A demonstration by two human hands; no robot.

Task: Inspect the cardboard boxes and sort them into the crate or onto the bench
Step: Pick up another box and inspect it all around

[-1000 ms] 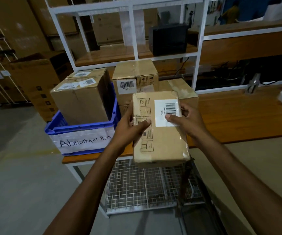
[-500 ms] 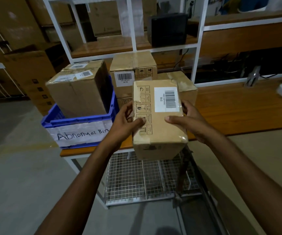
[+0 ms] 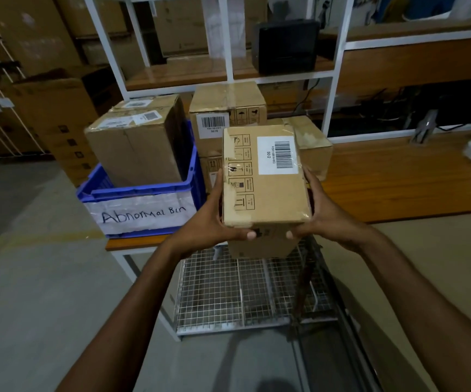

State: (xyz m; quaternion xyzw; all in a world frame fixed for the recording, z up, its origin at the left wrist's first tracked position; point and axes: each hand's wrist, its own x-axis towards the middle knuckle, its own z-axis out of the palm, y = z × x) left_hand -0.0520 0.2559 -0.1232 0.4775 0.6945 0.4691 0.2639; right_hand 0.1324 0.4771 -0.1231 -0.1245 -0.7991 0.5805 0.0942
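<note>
Fingers (image 3: pixel 249 234) of both our hands wrap the small cardboard box (image 3: pixel 268 190) that we hold up in the air, near us and just in front of the desk (image 3: pixel 398 179) edge. Our left hand (image 3: pixel 214 219) cups its left side with the thumb curled under the near lower edge; our right hand (image 3: pixel 324 213) grips the right side, its thumb likewise on the near face. On the box's top we see a white barcode label (image 3: pixel 277 155) and a column of printed handling symbols, under clear tape.

To the left, on the desk, sits the blue crate (image 3: pixel 143 193), marked "Abnormal Bin" on a white strip. A larger cardboard box (image 3: pixel 135 145) stands inside it, rising well above the rim. Just right of the crate and behind our held box, we see a stack of boxes (image 3: pixel 227 114) on the desk, the upper one bearing its own barcode label, and another box (image 3: pixel 313 148) beside it to the right. Below the desk lies a wire mesh rack (image 3: pixel 242 292). On the far shelf rests a black device (image 3: pixel 285 46).
</note>
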